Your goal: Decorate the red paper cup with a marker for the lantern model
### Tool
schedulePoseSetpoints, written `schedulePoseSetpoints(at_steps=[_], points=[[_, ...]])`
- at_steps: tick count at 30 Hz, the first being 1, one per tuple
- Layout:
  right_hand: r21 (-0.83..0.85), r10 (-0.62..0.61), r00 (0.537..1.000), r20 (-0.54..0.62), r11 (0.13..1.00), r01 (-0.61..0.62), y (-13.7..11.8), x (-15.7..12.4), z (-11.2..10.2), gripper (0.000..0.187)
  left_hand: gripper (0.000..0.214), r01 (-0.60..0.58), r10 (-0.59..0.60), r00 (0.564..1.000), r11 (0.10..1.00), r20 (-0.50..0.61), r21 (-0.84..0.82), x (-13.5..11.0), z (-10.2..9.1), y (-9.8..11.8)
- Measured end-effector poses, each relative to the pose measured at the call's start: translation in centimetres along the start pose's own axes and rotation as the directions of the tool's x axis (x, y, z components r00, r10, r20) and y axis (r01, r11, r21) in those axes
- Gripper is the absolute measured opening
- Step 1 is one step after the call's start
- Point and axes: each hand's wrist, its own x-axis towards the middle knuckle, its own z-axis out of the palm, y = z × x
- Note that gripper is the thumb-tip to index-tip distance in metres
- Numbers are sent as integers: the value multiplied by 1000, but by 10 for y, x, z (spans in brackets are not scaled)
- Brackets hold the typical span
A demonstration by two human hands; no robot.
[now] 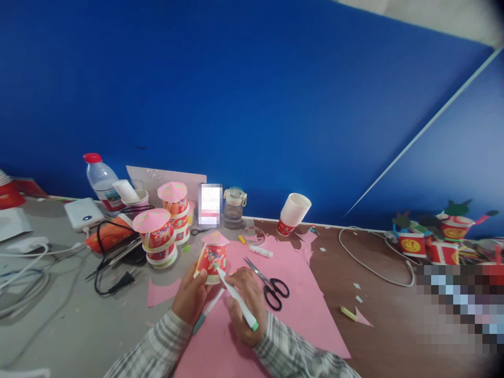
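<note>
My left hand (192,295) is closed around the lower part of a red printed paper cup (209,258) that stands upside down, a pink paper piece (214,239) at its top. Between the fingers of my right hand (248,304) is a white marker (238,300) with a green end; its tip meets the cup's side or lies very close to it. Another slim marker (208,311) rests on the pink paper sheet (299,326) under my hands. To the right of my right hand lie black-handled scissors (271,287), blades pointing away. A white glue stick (260,252) is behind them.
Paper-cup towers with pink cone roofs (151,220) stand at left, near a black plug cable (118,283). Behind are a lidded glass jar (233,209), a lit phone (210,206) and stacked paper cups (293,212). Decorated cups (413,244) sit at far right.
</note>
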Motion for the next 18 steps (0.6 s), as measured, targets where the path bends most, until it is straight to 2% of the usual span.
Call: schedulePoseSetpoints(at_steps=[4,8,14,18], points=[[11,-2,1000,-1,1000,2,2,-2,1,20,35,8,-8,1000,1000,-4,-9,0,0,0],[24,55,998,-27,998,-54,5,-3,0,23,37,53,-53,999,998,-6,-24,0,0,0],[43,46,998,-32,998,-45,7,-2,-1,25,35,79,-80,997,996,-7,-37,0,-1,0],[40,50,998,-34,998,-48,6,-2,-1,25,33,57,-57,998,998,2,-34,0,-2,-1]])
